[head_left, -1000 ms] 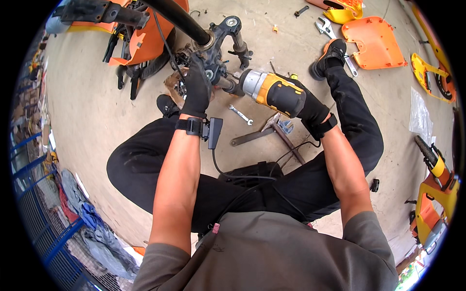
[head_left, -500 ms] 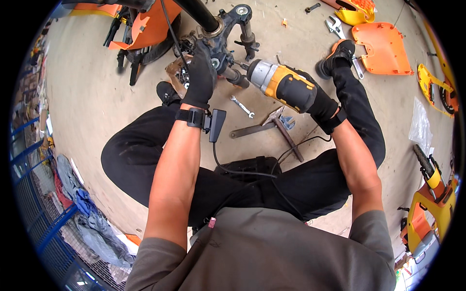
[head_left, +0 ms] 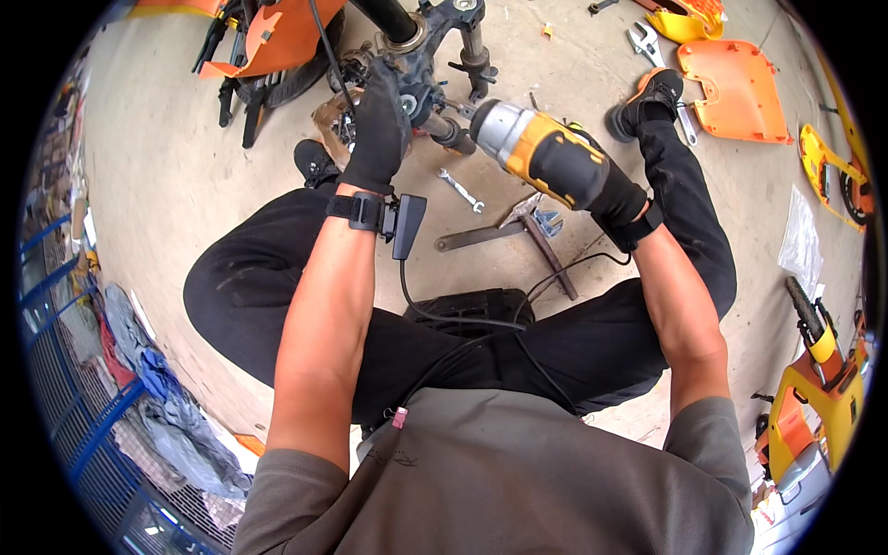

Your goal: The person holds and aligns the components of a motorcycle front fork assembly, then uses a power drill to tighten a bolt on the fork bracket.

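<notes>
My right hand [head_left: 618,192], in a black glove, is closed round the grip of a yellow and black cordless impact wrench [head_left: 546,155]. The tool lies almost level, its silver nose pointing left. A thin bit or shaft [head_left: 460,107] runs from that nose to the side of a dark metal fork clamp [head_left: 425,69]; whether it sits in a bolt I cannot tell. My gloved left hand [head_left: 379,125] grips the clamp's left side, its fingertips partly hidden behind it. A black tube [head_left: 384,18] rises from the clamp, and short fork legs [head_left: 474,65] stick out below.
Between my legs lie an open-ended wrench [head_left: 461,191], a hammer [head_left: 550,254] and a flat metal bar [head_left: 476,238]. A cardboard box of small parts [head_left: 333,125] stands beside my left hand. An adjustable wrench [head_left: 646,43] and an orange panel [head_left: 737,91] lie by my right foot.
The view has shifted slightly, so the fork clamp and my left hand sit a little higher in it. The impact wrench is tilted slightly more, its nose still at the clamp. Both grips persist.
</notes>
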`<state>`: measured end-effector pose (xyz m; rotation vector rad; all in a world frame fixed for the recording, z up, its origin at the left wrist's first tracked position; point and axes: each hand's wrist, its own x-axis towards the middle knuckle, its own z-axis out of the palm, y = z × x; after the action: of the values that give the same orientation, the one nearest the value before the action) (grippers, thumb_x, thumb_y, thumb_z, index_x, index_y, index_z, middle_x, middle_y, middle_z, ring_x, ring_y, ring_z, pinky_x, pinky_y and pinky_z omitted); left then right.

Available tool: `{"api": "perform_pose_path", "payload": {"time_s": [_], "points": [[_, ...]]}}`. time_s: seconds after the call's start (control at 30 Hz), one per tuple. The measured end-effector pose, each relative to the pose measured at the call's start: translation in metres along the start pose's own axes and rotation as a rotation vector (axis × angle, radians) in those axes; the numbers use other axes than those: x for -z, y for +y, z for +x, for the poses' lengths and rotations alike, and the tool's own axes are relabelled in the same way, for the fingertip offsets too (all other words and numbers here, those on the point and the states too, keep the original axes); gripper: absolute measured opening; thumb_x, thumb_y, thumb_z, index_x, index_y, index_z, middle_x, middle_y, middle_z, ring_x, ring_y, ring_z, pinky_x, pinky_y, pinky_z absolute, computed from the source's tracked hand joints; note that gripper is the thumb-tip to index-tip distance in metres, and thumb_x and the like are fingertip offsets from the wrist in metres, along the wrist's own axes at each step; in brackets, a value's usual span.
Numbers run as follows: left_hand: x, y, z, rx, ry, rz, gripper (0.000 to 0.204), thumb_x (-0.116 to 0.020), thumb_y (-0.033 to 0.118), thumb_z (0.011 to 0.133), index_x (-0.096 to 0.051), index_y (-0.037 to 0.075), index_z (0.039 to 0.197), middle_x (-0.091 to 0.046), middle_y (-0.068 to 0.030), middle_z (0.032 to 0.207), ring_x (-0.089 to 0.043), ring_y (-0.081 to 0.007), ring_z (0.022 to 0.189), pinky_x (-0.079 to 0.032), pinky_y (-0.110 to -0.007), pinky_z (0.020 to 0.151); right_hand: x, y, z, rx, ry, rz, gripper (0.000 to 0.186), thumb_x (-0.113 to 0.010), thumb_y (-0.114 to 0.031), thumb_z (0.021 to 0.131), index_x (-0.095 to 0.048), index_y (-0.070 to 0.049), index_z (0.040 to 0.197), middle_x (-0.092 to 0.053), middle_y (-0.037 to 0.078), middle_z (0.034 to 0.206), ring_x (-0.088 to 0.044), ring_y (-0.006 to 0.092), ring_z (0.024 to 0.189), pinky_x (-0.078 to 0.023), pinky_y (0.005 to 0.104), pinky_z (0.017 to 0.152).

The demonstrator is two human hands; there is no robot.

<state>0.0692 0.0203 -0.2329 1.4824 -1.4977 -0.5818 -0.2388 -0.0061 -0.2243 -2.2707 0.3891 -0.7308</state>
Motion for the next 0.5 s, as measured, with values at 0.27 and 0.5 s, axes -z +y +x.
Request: {"api": "perform_pose_path", "payload": {"time_s": [0.27, 0.5], "points": [[0.003, -0.005, 0.0, -0.121, -0.016, 0.169, 0.035, -0.032, 0.022, 0.105, -0.052, -0.002, 0.12, -0.063, -0.0078, 0.106, -0.061, -0.0128, 0.088, -0.053, -0.027, 0.079, 0.008, -0.012, 0.012, -0.341, -0.016, 0.375, 0.052, -0.07, -0.012, 0.076, -0.052, 0.0, 0.124, -0.061, 0.013, 0.12, -0.06, 0.0242, 0.11, -0.044, 0.0324, 0.096], [0.004, 0.011, 0.004, 0.058, -0.031, -0.034, 0.032, -0.037, 0.017, 0.102, -0.05, -0.004, 0.122, -0.063, -0.0134, 0.105, -0.062, -0.0205, 0.091, -0.052, -0.031, 0.082, 0.01, -0.016, 0.014, -0.303, -0.002, 0.35, 0.05, -0.07, -0.014, 0.077, -0.053, 0.0, 0.122, -0.062, 0.014, 0.117, -0.06, 0.0264, 0.108, -0.045, 0.0331, 0.094]]}}
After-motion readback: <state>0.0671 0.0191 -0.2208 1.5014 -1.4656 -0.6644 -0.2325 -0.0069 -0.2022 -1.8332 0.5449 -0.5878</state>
